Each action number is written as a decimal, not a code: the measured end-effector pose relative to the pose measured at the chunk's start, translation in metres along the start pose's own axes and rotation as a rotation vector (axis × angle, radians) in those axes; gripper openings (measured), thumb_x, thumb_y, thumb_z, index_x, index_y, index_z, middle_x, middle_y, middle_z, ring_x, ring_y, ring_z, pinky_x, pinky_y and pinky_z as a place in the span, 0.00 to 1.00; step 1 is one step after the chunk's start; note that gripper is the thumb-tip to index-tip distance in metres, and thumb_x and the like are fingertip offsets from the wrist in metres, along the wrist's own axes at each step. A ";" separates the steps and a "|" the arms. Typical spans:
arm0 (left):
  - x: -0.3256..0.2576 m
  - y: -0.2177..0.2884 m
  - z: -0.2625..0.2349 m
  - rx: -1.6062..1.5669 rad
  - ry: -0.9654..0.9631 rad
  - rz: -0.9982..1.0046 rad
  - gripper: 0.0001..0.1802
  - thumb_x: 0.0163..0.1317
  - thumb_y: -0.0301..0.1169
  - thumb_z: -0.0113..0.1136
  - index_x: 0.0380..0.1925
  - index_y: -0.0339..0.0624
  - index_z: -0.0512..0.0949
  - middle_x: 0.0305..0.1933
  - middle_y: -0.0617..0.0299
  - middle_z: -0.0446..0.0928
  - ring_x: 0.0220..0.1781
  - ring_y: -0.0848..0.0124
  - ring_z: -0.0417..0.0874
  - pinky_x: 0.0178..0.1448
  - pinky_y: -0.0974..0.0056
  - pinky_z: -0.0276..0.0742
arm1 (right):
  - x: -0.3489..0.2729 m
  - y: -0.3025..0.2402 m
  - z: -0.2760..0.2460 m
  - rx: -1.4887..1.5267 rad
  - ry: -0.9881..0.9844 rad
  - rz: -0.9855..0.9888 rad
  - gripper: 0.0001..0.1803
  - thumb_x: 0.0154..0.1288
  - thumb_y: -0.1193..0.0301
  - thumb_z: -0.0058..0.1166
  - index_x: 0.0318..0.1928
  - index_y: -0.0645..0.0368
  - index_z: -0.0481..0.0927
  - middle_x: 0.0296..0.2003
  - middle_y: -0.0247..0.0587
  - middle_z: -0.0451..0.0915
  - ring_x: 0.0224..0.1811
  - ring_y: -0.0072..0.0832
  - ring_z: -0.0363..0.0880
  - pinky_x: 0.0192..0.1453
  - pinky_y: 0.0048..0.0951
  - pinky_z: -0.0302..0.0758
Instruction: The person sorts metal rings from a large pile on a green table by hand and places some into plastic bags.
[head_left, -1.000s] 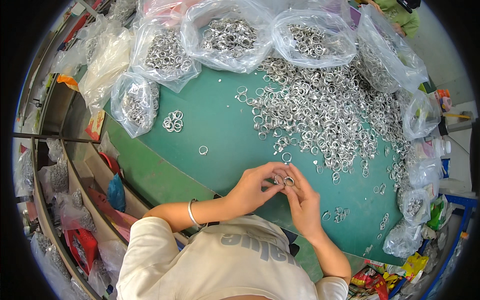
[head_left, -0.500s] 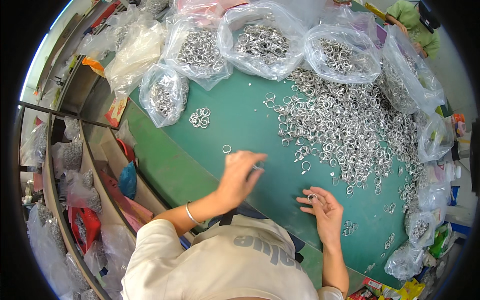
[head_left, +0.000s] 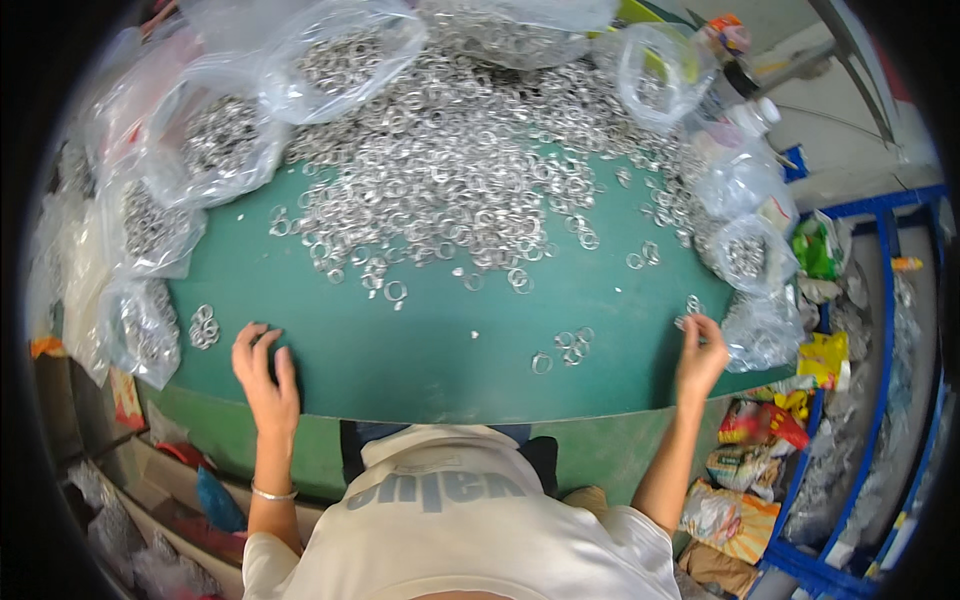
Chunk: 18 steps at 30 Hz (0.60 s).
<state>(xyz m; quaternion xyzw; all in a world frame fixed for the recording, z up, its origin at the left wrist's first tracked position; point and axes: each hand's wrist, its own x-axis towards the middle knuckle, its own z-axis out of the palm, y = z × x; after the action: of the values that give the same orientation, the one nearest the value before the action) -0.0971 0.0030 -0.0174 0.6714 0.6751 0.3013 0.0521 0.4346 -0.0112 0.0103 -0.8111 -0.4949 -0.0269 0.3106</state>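
Right hand [head_left: 704,358]: hovering at 3 to 4 o'clock from the table's middle (12 being the far side), fingers and thumb bunching together; whether they are clamping on a ring, cannot tell.
Right ring cluster [head_left: 693,307]: lying at 3 o'clock, right at those fingertips.
Left hand [head_left: 265,382]: hovering at 8 o'clock, fingers curving, thumb standing apart from them.
Left ring cluster [head_left: 204,328]: sitting near 9 o'clock, beside the left fingertips and apart from them.
Loose rings [head_left: 574,346]: lying as a small group at 4 o'clock, between the two hands.
Ring heap [head_left: 440,160]: spreading broadly across 12 o'clock, silver-coloured.
Table [head_left: 420,350]: bearing all these on its green top.
Ring-filled bag [head_left: 145,325]: standing at 9 o'clock, clear plastic, just beyond the left cluster.
Clear bag [head_left: 760,335]: slumping at 3 o'clock, just beside the right hand.
Bracelet [head_left: 273,494]: circling the left wrist.
Blue rack [head_left: 885,290]: standing at 3 o'clock, beyond the table.
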 end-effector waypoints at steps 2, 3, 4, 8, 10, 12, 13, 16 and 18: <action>0.006 0.000 0.002 -0.002 0.040 0.020 0.12 0.52 0.17 0.62 0.37 0.36 0.76 0.46 0.51 0.71 0.57 0.49 0.72 0.61 0.53 0.67 | 0.000 0.022 -0.006 -0.160 -0.033 0.026 0.05 0.61 0.76 0.59 0.37 0.65 0.83 0.30 0.48 0.80 0.33 0.39 0.78 0.40 0.36 0.73; 0.008 -0.005 0.003 -0.025 0.060 0.008 0.11 0.52 0.16 0.62 0.36 0.36 0.75 0.44 0.50 0.71 0.56 0.49 0.74 0.59 0.53 0.68 | -0.002 0.033 -0.006 -0.184 -0.014 -0.041 0.05 0.60 0.77 0.59 0.36 0.65 0.82 0.30 0.47 0.79 0.33 0.40 0.77 0.41 0.38 0.73; 0.008 -0.009 0.004 -0.053 0.088 -0.009 0.10 0.52 0.15 0.61 0.35 0.35 0.75 0.43 0.50 0.72 0.54 0.49 0.75 0.58 0.53 0.70 | -0.003 0.040 -0.004 -0.208 0.012 -0.116 0.04 0.60 0.77 0.59 0.35 0.64 0.82 0.29 0.47 0.79 0.33 0.41 0.76 0.41 0.39 0.72; 0.006 -0.005 -0.002 -0.021 0.139 -0.031 0.12 0.53 0.14 0.59 0.39 0.35 0.76 0.43 0.50 0.72 0.55 0.49 0.74 0.58 0.53 0.70 | 0.002 0.025 -0.008 -0.254 0.001 -0.083 0.04 0.58 0.76 0.61 0.33 0.64 0.81 0.29 0.46 0.79 0.35 0.43 0.75 0.43 0.41 0.71; 0.008 0.003 -0.005 -0.021 0.126 -0.049 0.15 0.53 0.15 0.60 0.42 0.37 0.76 0.47 0.50 0.72 0.57 0.50 0.72 0.60 0.53 0.69 | -0.001 0.003 -0.013 -0.642 0.017 -0.129 0.11 0.57 0.73 0.63 0.40 0.61 0.80 0.37 0.47 0.77 0.43 0.44 0.73 0.48 0.44 0.69; 0.016 0.019 -0.006 -0.061 0.075 -0.025 0.16 0.53 0.17 0.61 0.43 0.38 0.77 0.49 0.50 0.72 0.57 0.51 0.72 0.61 0.53 0.68 | 0.002 -0.025 -0.008 -0.588 0.034 -0.178 0.14 0.57 0.71 0.63 0.43 0.60 0.79 0.42 0.48 0.76 0.47 0.45 0.72 0.52 0.44 0.69; 0.023 0.029 -0.004 -0.090 0.016 0.003 0.18 0.53 0.18 0.61 0.45 0.39 0.77 0.51 0.51 0.72 0.57 0.51 0.72 0.61 0.53 0.67 | 0.002 -0.051 -0.002 -0.436 -0.029 -0.274 0.13 0.57 0.72 0.62 0.43 0.60 0.79 0.43 0.48 0.77 0.48 0.45 0.73 0.53 0.43 0.69; 0.054 0.066 0.010 -0.090 -0.142 0.198 0.23 0.52 0.19 0.64 0.51 0.42 0.75 0.54 0.53 0.71 0.58 0.54 0.71 0.60 0.56 0.66 | -0.006 -0.131 0.034 0.133 -0.470 -0.476 0.15 0.56 0.73 0.63 0.45 0.62 0.79 0.47 0.48 0.77 0.53 0.46 0.73 0.58 0.41 0.68; 0.067 0.084 0.030 -0.111 -0.218 0.274 0.25 0.53 0.24 0.65 0.53 0.43 0.74 0.56 0.54 0.69 0.59 0.55 0.69 0.59 0.55 0.64 | -0.013 -0.173 0.059 0.230 -0.567 -0.655 0.17 0.55 0.73 0.63 0.47 0.62 0.78 0.50 0.48 0.76 0.55 0.46 0.72 0.58 0.42 0.68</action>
<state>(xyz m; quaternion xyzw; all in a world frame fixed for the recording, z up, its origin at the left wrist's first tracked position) -0.0158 0.0689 0.0206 0.7820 0.5499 0.2677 0.1204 0.2712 0.0649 0.0406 -0.5471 -0.7910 0.1548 0.2258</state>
